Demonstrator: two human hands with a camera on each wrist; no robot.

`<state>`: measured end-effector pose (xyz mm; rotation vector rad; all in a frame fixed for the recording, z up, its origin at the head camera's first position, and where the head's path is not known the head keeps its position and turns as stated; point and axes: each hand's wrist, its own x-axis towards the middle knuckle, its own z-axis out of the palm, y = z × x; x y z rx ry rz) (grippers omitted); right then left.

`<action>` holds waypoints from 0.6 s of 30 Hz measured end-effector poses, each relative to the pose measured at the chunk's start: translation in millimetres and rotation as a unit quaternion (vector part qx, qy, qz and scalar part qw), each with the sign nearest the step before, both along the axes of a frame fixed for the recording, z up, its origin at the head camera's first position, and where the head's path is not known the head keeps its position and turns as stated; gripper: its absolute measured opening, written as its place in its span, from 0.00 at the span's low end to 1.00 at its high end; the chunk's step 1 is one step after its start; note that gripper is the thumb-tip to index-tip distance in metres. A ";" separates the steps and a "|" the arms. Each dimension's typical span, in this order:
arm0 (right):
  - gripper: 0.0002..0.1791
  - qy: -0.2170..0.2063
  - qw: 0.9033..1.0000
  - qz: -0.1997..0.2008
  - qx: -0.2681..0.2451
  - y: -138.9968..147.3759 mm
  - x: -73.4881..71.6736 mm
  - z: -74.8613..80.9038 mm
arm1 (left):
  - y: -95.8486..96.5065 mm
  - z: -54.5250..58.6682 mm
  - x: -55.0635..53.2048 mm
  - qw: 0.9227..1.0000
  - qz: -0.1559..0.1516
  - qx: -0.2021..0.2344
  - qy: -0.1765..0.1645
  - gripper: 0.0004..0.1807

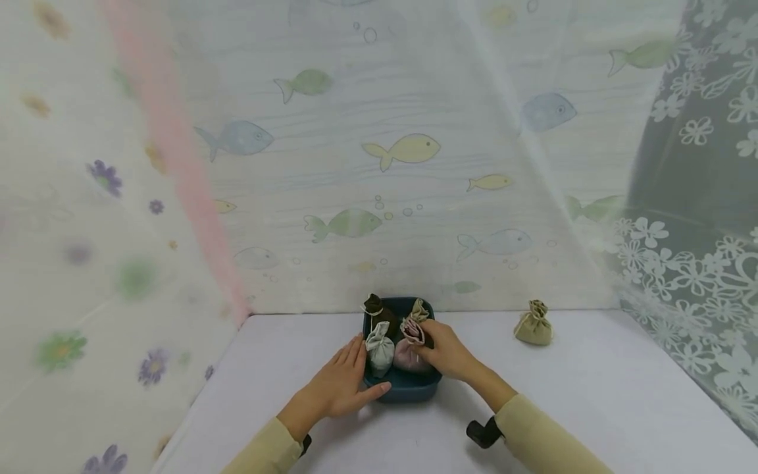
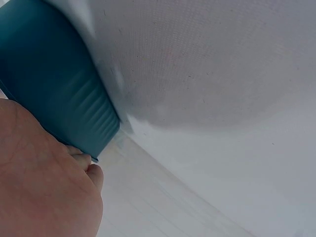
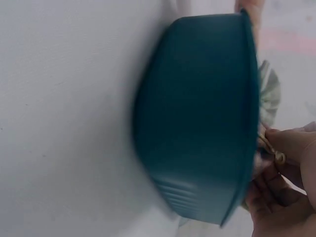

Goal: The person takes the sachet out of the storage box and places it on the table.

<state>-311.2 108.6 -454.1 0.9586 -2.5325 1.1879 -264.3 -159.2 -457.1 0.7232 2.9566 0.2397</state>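
Note:
A dark teal plastic basin [image 1: 410, 395] stands at the table's back middle. Inside it are a dark brown drawstring pouch [image 1: 385, 322], a pale green-white pouch [image 1: 380, 354], a pink pouch [image 1: 408, 359] and, behind that, a tan pouch [image 1: 420, 309]. My left hand [image 1: 337, 385] rests with extended fingers against the basin's left side, thumb towards its front rim. My right hand [image 1: 447, 352] pinches the gathered neck of the pink pouch, near its cord [image 3: 279, 157]. In the right wrist view the basin wall hides most of that pouch.
Another tan pouch [image 1: 534, 324] sits on the white tabletop [image 1: 592, 388] to the right. Fish-printed curtain [image 1: 408, 197] hangs along the table's back edge. A flowered curtain [image 1: 89, 296] flanks the left side, and lace [image 1: 699, 316] the right.

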 end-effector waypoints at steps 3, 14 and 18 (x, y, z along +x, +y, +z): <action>0.10 0.002 1.000 0.004 -0.005 1.5 2.4 7.2 | -0.3 0.1 -0.3 1.000 0.000 -0.003 0.003 0.60; 0.08 0.002 1.000 -0.012 -0.020 13.9 10.3 35.1 | -1.3 -3.6 -2.6 1.000 0.004 -0.006 0.003 0.61; 0.07 -0.009 0.999 -0.015 -0.027 18.0 11.7 42.6 | -1.3 -3.4 -2.5 1.000 0.001 -0.001 0.006 0.61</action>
